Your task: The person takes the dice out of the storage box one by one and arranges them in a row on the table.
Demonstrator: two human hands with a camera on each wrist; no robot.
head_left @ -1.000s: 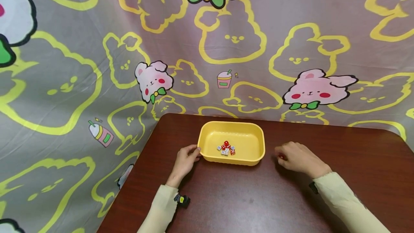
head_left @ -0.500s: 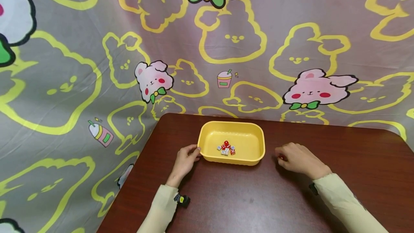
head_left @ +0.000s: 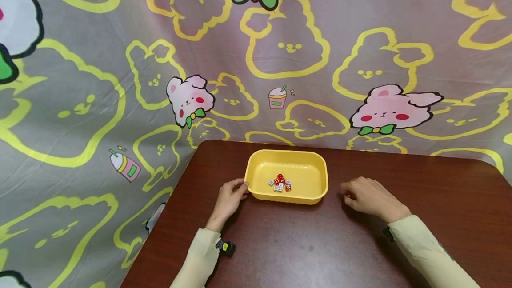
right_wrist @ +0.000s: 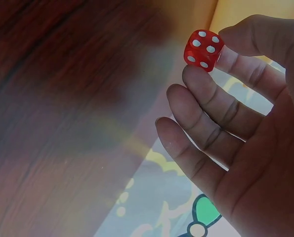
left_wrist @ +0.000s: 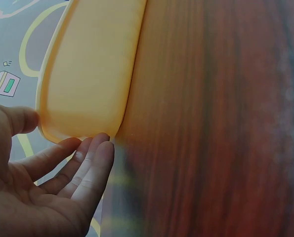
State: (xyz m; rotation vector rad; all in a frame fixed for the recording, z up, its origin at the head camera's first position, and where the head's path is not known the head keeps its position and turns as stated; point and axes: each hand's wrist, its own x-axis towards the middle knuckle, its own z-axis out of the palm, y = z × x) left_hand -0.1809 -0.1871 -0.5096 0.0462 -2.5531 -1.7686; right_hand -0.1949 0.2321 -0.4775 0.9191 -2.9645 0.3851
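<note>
- Red die (right_wrist: 203, 49), white-dotted: pinched by my right hand (head_left: 368, 194) between thumb and index finger, to the right of the yellow tray (head_left: 308, 183), near it and outside its rim; four dots show on one face and two on the face beside it
- Right hand, remaining fingers: the middle fingertip lies just below the die, contact uncertain; my ring and little fingers reach out lightly bent, apart from the die
- Right hand, height: knuckles uppermost in the head view, low over the brown table (head_left: 312, 252); I cannot tell whether the die touches the wood
- Left hand (head_left: 226, 199): lightly grasping the left end of the tray, my thumb at the rim and my fingertips against the outer end wall
- Yellow tray: upright on the table, its long side towards me, corners rounded
- Dice in the tray (head_left: 281, 184): red and white ones clustered on the floor of the tray, left of its middle and towards my side, several touching
- Surroundings: pale sleeves (head_left: 206, 252) on both my arms, a small black device (head_left: 226, 248) at my left wrist, and behind the table a grey cloth (head_left: 224, 61) printed with yellow animal outlines, pink rabbit heads and pink cups
</note>
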